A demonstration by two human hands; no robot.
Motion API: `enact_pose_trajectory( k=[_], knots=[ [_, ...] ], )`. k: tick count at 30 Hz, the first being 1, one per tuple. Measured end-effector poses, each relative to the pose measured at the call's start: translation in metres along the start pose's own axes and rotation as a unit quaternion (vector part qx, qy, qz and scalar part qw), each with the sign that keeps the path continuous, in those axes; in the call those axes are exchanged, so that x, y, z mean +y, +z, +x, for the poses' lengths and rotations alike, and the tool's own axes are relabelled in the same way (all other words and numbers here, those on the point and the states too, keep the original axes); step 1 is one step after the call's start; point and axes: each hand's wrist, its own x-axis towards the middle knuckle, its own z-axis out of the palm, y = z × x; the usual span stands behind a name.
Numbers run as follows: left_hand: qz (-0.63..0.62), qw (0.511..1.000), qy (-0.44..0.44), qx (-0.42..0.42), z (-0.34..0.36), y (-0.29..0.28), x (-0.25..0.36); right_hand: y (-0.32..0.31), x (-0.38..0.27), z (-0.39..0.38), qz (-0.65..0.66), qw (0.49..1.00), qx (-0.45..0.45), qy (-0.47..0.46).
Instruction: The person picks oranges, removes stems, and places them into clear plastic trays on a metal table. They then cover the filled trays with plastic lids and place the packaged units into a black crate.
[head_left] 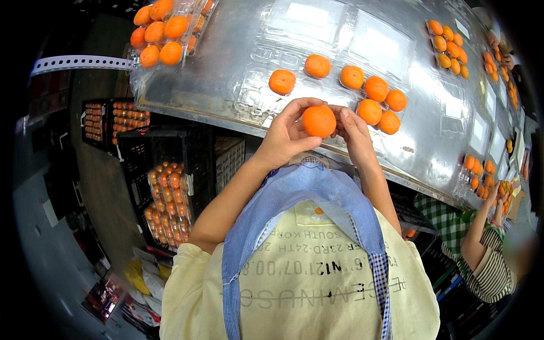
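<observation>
Just off the table's near edge I hold a mandarin orange (319,121), round and bright orange. The fingers and thumb of my left hand (289,134) curl round its left side. At its right side, the bent fingers of my right hand (355,129) press close against the fruit. Beyond my hands, a clear plastic tray (254,90) lies on the metal table (221,85). One mandarin (282,82) sits alone toward the tray's left, another mandarin (318,66) is farther back, and several more mandarins (376,89) cluster to the right.
A filled clear pack of mandarins (161,33) stands at the table's far left, another pack (449,48) at the far right. Below the table's left side, a black crate (153,147) stands beside packs of orange-red fruit (168,204). A person in a striped top (492,275) works at the right.
</observation>
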Motion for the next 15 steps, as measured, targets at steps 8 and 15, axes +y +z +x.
enact_pose_trajectory(
  k=[8, 15],
  knots=[
    [-0.035, 0.999, 0.005, -0.027, 0.006, 0.012, -0.009, -0.011, -0.005, -0.016, -0.03, 0.996, 0.033, -0.079],
    [0.341, 0.939, 0.045, -0.008, 0.011, 0.029, -0.015, -0.011, -0.007, -0.021, -0.221, 0.967, 0.058, -0.109]
  ],
)
